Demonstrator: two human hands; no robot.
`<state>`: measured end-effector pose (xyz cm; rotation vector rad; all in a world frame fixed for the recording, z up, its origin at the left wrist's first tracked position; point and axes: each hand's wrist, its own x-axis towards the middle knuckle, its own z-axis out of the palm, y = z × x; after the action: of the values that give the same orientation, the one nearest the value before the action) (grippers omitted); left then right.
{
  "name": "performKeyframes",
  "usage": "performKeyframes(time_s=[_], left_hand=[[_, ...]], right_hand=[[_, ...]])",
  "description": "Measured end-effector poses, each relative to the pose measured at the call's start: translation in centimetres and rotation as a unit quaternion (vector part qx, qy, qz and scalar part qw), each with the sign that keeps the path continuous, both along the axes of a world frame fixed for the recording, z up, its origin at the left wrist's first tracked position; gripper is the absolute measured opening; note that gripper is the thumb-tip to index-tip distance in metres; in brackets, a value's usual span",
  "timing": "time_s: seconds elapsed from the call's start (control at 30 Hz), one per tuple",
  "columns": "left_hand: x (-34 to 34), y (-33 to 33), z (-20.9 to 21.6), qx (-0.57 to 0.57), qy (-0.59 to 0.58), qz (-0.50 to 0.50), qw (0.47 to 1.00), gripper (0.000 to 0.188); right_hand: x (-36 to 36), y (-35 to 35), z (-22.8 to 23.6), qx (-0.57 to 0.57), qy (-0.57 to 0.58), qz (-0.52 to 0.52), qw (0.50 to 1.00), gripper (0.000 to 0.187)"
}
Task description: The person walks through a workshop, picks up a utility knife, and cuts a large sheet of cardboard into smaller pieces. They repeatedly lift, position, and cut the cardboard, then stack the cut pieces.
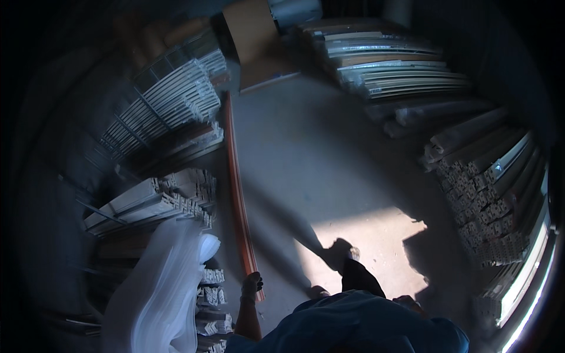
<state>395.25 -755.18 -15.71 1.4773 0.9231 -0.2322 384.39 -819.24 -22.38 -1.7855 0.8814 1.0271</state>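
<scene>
A long reddish-brown profile bar [237, 182] runs from beside my body far ahead along the left side of the aisle. My left hand [252, 285], which looks gloved, is closed around it close to its near end. Low at my right side, my right hand [408, 302] is partly hidden by my blue top, and its fingers do not show clearly. Nothing can be made out in it.
Racks with stacked white profiles [170, 100] and pale bars [147, 203] line the left, with white foam sheeting [162, 288] nearer me. Bundled profiles [488, 200] and long panels [394, 62] lie along the right. A brown board [253, 35] stands far ahead. Sunlight falls on the floor [371, 241].
</scene>
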Motion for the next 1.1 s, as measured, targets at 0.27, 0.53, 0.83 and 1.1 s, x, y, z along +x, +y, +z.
performKeyframes(time_s=[0.27,0.53,0.83,1.1], left_hand=[[19.9,-2.6,-4.0,-0.16,0.095,0.046,0.981,0.027],[28.8,-3.5,-10.3,0.212,-0.102,-0.378,0.895,0.038],[53.5,9.5,-10.7,-0.063,0.138,0.025,0.988,0.03],[89.1,20.2,-4.2,-0.057,-0.015,0.039,0.997,0.032]], right_hand=[[28.7,-4.4,-4.0,-0.002,0.029,-0.148,0.989,0.034],[75.4,3.6,5.9,-0.112,-0.36,0.137,0.916,0.016],[94.9,16.6,4.8,0.053,-0.273,0.064,0.958,0.016],[94.0,19.3,-1.7,-0.022,0.025,-0.093,0.995,0.026]])
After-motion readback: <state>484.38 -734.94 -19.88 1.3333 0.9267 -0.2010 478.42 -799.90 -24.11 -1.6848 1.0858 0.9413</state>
